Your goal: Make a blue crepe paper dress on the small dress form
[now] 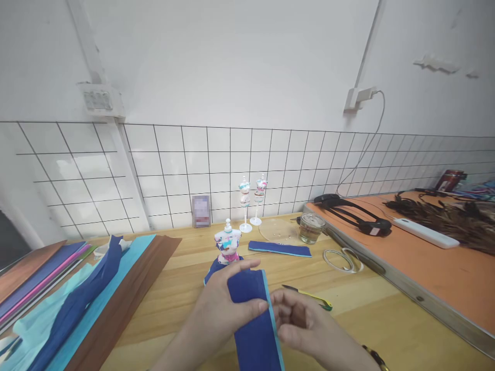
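My left hand [228, 309] is closed on a dark blue crepe paper strip [257, 342] with a light blue edge, its thumb pressed on the front. Beside that edge is my right hand [301, 322], fingers loosely curled and thumb apart from them; I cannot tell whether the fingertips touch the paper. Just behind my left hand stands a small dress form [228, 245] with a patterned bodice and blue paper around its base. Another blue strip [280, 249] lies farther back. Scissors with yellow-green handles [323, 303] rest beyond my right hand.
Two small dress forms on stands [245, 203] are near the tiled wall. A glass cup [311, 229] and tape rolls [342, 260] sit to the right. Coloured paper sheets [127, 288] cover the left side. An orange board [425, 263] is on the right.
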A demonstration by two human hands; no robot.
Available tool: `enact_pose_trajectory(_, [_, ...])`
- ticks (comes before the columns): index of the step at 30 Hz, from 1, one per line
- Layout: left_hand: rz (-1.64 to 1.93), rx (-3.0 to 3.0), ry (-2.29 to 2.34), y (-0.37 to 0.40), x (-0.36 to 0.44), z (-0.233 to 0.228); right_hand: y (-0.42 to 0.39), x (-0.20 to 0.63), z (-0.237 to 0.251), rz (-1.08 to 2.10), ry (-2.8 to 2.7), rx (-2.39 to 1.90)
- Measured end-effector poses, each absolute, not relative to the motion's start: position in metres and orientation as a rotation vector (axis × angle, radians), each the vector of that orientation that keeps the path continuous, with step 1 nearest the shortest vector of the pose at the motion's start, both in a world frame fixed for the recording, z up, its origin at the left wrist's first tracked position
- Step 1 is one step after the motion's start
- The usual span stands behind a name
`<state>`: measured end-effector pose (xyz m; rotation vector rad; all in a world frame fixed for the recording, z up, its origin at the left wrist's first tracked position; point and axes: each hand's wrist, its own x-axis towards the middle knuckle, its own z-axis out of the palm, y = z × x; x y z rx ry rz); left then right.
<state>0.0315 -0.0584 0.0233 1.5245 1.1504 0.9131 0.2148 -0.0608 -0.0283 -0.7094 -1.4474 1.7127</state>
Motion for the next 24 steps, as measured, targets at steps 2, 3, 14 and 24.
enact_pose_trajectory(2, [0.994,1.531,1.122,-0.058,0.03,0.023,-0.065,0.212,-0.029,1.677,-1.455,-0.788])
enact_pose_trajectory(3, [1.011,1.527,1.106,-0.058,0.028,0.023,-0.066,0.211,-0.029,1.627,-1.458,-0.841])
enact_pose_trajectory(14, [0.997,1.477,1.155,-0.047,0.0,0.029,-0.049,0.214,-0.023,1.36,-1.534,-1.035])
enact_pose_trajectory(24, [0.903,1.488,1.23,-0.034,-0.018,0.028,-0.021,0.208,-0.012,1.241,-1.4,-1.056])
